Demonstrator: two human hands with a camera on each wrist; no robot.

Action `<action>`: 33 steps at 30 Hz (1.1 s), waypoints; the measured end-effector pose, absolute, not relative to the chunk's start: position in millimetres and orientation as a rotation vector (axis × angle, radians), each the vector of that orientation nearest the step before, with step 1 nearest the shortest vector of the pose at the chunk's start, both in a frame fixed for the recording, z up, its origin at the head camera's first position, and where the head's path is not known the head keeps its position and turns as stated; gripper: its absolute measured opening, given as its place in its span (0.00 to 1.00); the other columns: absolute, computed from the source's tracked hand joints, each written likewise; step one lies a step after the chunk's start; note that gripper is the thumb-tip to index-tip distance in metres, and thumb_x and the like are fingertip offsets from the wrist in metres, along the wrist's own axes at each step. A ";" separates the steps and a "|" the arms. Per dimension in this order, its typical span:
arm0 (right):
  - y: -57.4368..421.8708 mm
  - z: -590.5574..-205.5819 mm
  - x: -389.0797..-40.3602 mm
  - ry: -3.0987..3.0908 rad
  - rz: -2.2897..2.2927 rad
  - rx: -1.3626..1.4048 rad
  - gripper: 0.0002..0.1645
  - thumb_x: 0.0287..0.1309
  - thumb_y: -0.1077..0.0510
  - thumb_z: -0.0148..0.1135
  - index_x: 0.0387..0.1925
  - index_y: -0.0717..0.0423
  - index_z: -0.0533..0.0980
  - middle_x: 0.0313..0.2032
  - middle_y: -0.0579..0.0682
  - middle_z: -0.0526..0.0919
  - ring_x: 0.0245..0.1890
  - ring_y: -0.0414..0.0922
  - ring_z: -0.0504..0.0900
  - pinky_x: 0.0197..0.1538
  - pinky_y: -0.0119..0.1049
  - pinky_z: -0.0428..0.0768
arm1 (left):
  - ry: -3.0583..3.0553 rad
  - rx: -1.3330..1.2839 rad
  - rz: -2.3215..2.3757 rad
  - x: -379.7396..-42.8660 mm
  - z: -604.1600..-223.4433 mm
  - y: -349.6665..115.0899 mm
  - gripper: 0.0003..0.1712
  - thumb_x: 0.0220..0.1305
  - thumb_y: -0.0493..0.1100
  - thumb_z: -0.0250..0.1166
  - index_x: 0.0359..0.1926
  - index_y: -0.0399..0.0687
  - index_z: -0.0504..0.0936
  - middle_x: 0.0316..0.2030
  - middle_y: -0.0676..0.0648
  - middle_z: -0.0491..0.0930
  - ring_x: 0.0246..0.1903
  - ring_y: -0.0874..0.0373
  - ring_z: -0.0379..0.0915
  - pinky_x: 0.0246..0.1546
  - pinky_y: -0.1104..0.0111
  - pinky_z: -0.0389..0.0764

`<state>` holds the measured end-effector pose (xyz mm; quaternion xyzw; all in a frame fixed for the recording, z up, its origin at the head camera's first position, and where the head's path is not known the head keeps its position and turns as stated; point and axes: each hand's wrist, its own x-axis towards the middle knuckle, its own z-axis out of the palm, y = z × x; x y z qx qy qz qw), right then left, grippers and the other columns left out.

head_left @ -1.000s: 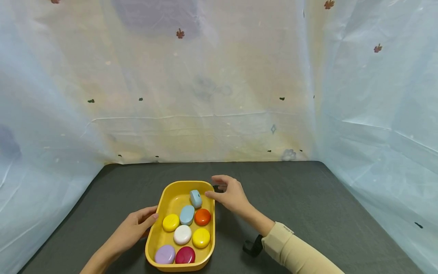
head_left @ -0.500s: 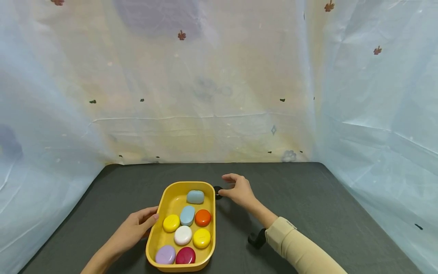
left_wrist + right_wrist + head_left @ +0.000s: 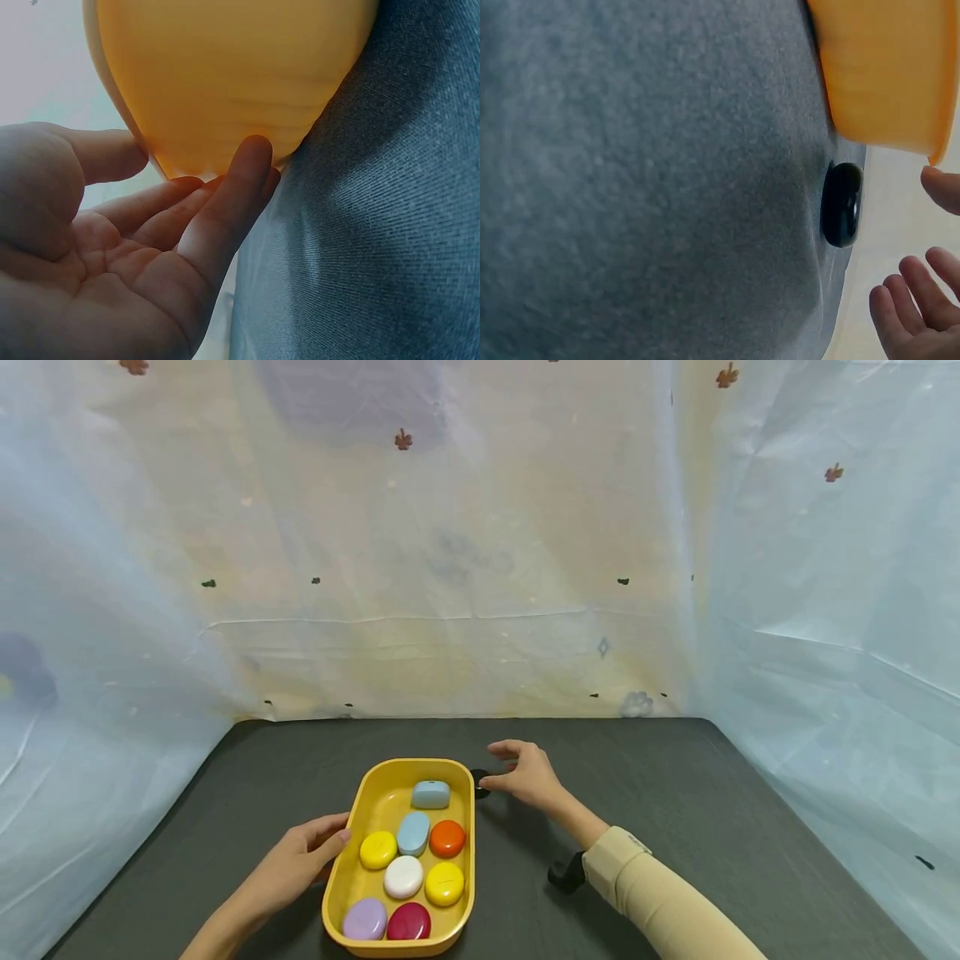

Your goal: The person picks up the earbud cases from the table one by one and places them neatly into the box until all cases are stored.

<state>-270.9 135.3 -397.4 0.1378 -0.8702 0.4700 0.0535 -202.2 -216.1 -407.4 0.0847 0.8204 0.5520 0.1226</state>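
A yellow tray point(image 3: 331, 906) holds several glossy rounded pieces. At its far end a light blue oblong piece point(image 3: 431, 795) lies crosswise, in front of a second light blue oval piece point(image 3: 413, 833). My left hand point(image 3: 296, 860) grips the tray's left side, thumb at the rim and fingers against the outer wall, as the left wrist view shows. Beyond the tray's far right corner, my right hand point(image 3: 528, 779) hovers with spread fingers. Near its thumb a black rounded piece point(image 3: 842, 205) sits on the dark table, apart from the hand.
Also in the tray are an orange piece point(image 3: 447, 839), yellow pieces, a white one point(image 3: 403, 877), a lilac one point(image 3: 365, 919) and a crimson one point(image 3: 408, 922). A black strap-like part point(image 3: 567, 873) hangs by the right cuff. Pale patterned sheeting point(image 3: 480, 543) stands behind the dark table point(image 3: 637, 793).
My right hand has moved right, away from the far light blue piece, to above the black piece. That blue piece has turned from tilted lengthwise to lying crosswise. My left hand stays on the tray.
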 end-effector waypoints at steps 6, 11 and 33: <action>135.7 -405.7 -277.6 -2.762 1.369 0.438 0.40 0.47 0.53 0.80 0.61 0.59 0.75 0.58 0.56 0.77 0.56 0.57 0.76 0.53 0.49 0.79 | 2.332 0.344 1.635 -201.7 -409.5 -217.1 0.36 0.74 0.51 0.56 0.69 0.27 0.62 0.61 0.31 0.70 0.55 0.42 0.74 0.43 0.56 0.83; 134.3 -408.3 -279.3 -2.779 1.350 0.467 0.41 0.46 0.54 0.80 0.62 0.60 0.74 0.57 0.54 0.78 0.59 0.55 0.74 0.55 0.49 0.78 | 2.326 0.342 1.641 -200.8 -409.6 -217.0 0.35 0.74 0.51 0.56 0.69 0.27 0.62 0.60 0.31 0.71 0.55 0.42 0.74 0.43 0.55 0.83; 130.1 -417.4 -291.6 -2.743 1.395 0.542 0.37 0.44 0.59 0.81 0.57 0.64 0.77 0.53 0.55 0.80 0.52 0.53 0.79 0.50 0.44 0.81 | 2.395 0.269 1.612 -200.4 -406.3 -216.2 0.34 0.73 0.52 0.58 0.68 0.30 0.65 0.61 0.34 0.72 0.54 0.44 0.75 0.42 0.55 0.84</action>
